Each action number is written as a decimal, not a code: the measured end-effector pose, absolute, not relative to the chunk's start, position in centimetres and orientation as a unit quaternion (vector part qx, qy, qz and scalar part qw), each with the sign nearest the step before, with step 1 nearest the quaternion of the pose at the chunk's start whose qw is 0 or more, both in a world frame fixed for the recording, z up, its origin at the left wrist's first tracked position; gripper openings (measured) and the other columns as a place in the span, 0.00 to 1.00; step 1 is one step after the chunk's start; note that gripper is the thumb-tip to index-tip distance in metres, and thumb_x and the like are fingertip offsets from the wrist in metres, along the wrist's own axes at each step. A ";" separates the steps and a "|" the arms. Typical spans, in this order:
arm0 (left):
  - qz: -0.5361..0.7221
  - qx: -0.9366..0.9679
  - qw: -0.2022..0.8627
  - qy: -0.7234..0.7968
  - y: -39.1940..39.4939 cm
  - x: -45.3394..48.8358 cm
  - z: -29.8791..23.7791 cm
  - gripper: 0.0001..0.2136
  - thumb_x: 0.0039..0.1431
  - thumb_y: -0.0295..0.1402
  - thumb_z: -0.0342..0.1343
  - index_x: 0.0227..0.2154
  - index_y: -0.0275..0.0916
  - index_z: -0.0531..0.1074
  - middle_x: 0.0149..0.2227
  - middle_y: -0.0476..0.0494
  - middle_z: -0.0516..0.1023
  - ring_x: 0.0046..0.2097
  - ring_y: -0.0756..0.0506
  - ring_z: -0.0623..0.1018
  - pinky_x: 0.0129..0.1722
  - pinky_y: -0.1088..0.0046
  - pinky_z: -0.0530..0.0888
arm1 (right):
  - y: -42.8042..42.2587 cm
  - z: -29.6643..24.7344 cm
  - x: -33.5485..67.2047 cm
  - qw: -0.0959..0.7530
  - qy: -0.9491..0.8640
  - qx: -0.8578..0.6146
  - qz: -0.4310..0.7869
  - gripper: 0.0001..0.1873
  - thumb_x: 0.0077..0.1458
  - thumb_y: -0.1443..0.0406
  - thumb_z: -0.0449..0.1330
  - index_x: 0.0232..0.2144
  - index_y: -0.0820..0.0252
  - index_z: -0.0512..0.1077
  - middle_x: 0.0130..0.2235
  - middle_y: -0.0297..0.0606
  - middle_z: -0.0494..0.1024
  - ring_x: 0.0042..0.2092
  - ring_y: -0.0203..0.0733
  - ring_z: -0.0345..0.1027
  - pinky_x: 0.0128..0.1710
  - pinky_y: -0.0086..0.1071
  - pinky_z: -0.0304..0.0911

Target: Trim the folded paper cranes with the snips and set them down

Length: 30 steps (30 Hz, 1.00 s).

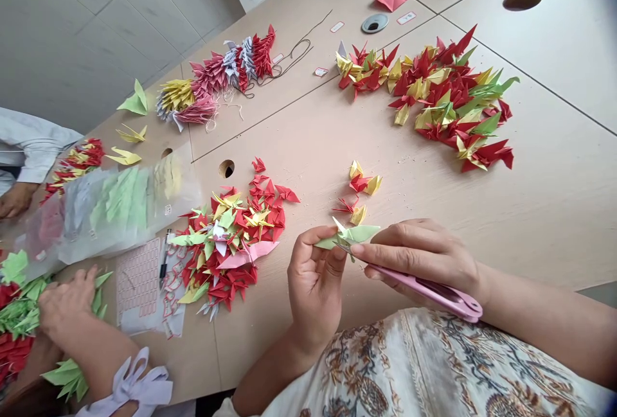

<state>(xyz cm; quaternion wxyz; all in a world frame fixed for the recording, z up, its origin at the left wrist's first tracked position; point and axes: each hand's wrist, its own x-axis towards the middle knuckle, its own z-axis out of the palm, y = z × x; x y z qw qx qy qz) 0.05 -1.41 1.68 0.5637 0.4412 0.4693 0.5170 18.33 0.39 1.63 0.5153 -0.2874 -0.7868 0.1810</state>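
My left hand [315, 275] pinches a light green paper crane [349, 235] between thumb and fingers, just above the wooden table [554, 211]. My right hand [417, 256] grips pink scissors [434, 292], its fingertips touching the crane's right side. Close behind the crane lie a few small red and yellow cranes [359, 192]. A mixed pile of red, green and yellow cranes [231, 237] sits to the left of my left hand.
A long heap of red, yellow and green cranes [434, 96] lies at the back right. Strung cranes with thread [216, 79] lie at the back left. Plastic bags of paper [106, 208] and sticker sheets [139, 282] are at left. Another person's hand [67, 304] rests on green cranes; a second person's hand [14, 198] is at far left.
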 end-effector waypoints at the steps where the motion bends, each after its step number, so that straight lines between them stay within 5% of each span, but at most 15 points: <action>1: 0.521 0.438 0.563 0.469 -1.4 0.1 1.7 0.07 0.66 0.34 0.63 0.45 0.50 0.79 0.37 0.54 0.84 0.35 0.55 0.80 0.39 0.84 0.76 | 0.4 1.7 18.3 0.517 -0.786 -0.288 0.181 0.10 0.70 0.69 0.58 0.50 0.68 0.76 0.33 0.42 0.80 0.34 0.35 0.77 0.32 0.28 0.70; 26: 0.563 0.420 0.558 0.441 -1.4 0.0 1.6 0.05 0.67 0.33 0.63 0.42 0.49 0.82 0.41 0.52 0.85 0.44 0.53 0.83 0.48 0.81 0.78 | 0.2 2.6 18.1 0.535 -0.768 -0.306 0.173 0.09 0.69 0.69 0.57 0.47 0.65 0.75 0.29 0.41 0.81 0.27 0.35 0.75 0.27 0.27 0.70; 30: 0.565 0.388 0.584 0.436 -1.1 0.4 2.3 0.03 0.65 0.33 0.65 0.40 0.49 0.82 0.38 0.53 0.85 0.39 0.55 0.83 0.44 0.84 0.78 | 0.2 2.7 18.2 0.531 -0.766 -0.314 0.183 0.10 0.68 0.70 0.57 0.48 0.66 0.76 0.29 0.40 0.80 0.27 0.35 0.74 0.28 0.27 0.70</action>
